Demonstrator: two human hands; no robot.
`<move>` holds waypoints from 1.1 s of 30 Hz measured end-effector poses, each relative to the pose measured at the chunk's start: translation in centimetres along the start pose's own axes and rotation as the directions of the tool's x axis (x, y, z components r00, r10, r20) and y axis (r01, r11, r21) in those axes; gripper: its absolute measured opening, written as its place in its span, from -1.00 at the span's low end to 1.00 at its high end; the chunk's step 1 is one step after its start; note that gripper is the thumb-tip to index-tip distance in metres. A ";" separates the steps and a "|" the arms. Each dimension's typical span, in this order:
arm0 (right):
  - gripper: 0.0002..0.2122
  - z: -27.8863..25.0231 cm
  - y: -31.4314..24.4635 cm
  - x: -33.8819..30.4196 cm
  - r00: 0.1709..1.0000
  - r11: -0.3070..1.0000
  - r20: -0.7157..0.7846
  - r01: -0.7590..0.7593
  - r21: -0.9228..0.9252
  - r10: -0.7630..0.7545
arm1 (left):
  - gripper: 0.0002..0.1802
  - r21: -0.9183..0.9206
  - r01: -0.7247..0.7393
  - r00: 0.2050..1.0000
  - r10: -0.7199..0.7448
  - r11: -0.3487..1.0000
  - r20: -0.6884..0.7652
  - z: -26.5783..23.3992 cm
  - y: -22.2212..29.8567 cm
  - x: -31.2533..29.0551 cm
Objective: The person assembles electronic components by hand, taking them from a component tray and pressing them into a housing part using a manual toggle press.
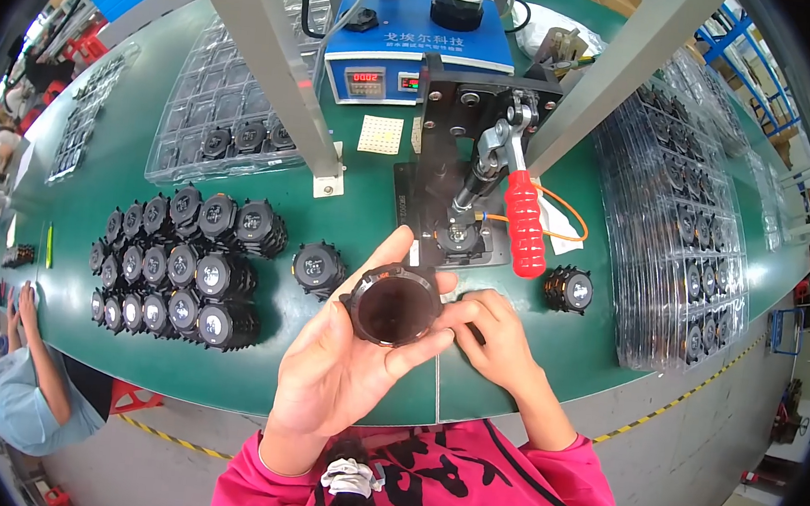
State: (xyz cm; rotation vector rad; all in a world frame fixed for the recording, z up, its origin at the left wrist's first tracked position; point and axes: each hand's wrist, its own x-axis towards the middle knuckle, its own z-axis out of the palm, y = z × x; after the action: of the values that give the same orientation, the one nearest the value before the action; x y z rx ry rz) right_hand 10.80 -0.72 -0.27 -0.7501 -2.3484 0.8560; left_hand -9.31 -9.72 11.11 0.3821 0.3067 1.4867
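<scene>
My left hand point(332, 374) is closed round the edge of a black round watch case point(394, 308), raised over the green table with its dark, glossy face upward. Close against the case's right side is my right hand point(505, 347), its fingers curled near the left fingertips; whatever they may hold is hidden. Beyond my hands stands a toggle-clamp fixture with a red handle point(524, 225). A dark round part point(460, 239) sits under its plunger. One watch point(318, 268) lies left of my hands and another point(569, 289) to the right.
Stacked watches point(182, 267) stand in rows at left. Clear plastic trays point(230, 103) lie behind them, and a tall tray stack point(662, 237) stands at right. A blue tester point(414, 42) sits at the back between grey posts point(266, 58). A co-worker point(41, 395) is at far left.
</scene>
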 end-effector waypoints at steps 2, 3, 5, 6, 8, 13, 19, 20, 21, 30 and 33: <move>-0.79 -0.3 -0.2 0.1 1.000 1.000 -0.009 0.014 -0.007 -0.014 | -0.18 0.014 0.003 1.000 -0.003 1.000 0.000 -0.1 0.0 0.1; -0.77 -0.6 -0.4 0.2 0.999 0.999 -0.016 0.029 -0.013 -0.029 | -0.18 0.027 0.003 1.000 -0.003 1.000 -0.002 -0.2 0.0 0.3; -0.69 -0.5 -1.7 0.1 0.979 0.974 -0.167 -0.084 0.211 0.121 | -0.17 0.128 -0.036 0.999 0.040 0.991 -0.028 -0.8 -0.4 0.2; -0.61 -0.2 -1.5 0.2 0.951 0.978 -0.306 0.020 0.206 0.045 | -0.16 0.192 -0.067 0.996 0.076 0.979 -0.044 -1.1 -0.5 0.1; -0.52 -0.4 -2.1 2.0 0.869 0.965 -0.490 0.188 0.181 -0.077 | -0.17 0.214 -0.101 0.991 0.117 0.972 -0.061 -2.4 -1.2 -0.1; -0.46 -1.8 -3.9 8.6 0.651 0.875 -0.659 0.483 -0.023 -0.376 | -0.21 0.186 -0.106 0.983 0.131 0.977 -0.127 -4.5 -2.5 0.1; -0.65 -4.9 -4.5 13.3 0.533 0.783 -0.728 0.622 -0.009 -0.432 | -0.35 0.435 -0.069 0.980 0.141 0.898 -0.137 -6.1 -2.5 0.7; -0.65 -6.3 -7.2 14.5 0.563 0.757 -0.763 0.634 0.154 -0.316 | -0.39 0.547 -0.033 0.974 0.149 0.837 -0.169 -6.3 -2.6 0.7; -0.62 -7.2 -7.8 16.2 0.605 0.826 -0.729 0.555 0.099 -0.319 | -0.45 0.602 -0.044 0.972 0.173 0.797 -0.158 -6.7 -2.5 0.6; -0.69 -6.6 -5.8 13.3 0.529 0.772 -0.618 0.597 -0.216 -0.582 | -0.49 0.667 -0.034 0.978 0.162 0.744 -0.131 -6.9 -3.3 0.7; -0.75 -5.2 -4.2 11.2 0.585 0.792 -0.535 0.483 -0.374 -0.610 | -0.51 0.841 -0.054 0.974 0.213 0.538 -0.074 -6.9 -3.5 0.6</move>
State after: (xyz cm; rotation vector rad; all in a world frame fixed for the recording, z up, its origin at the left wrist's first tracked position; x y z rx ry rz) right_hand 4.88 5.98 9.24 -0.2518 -1.8490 0.0561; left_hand -9.05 -8.83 3.36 1.0781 1.1854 1.4377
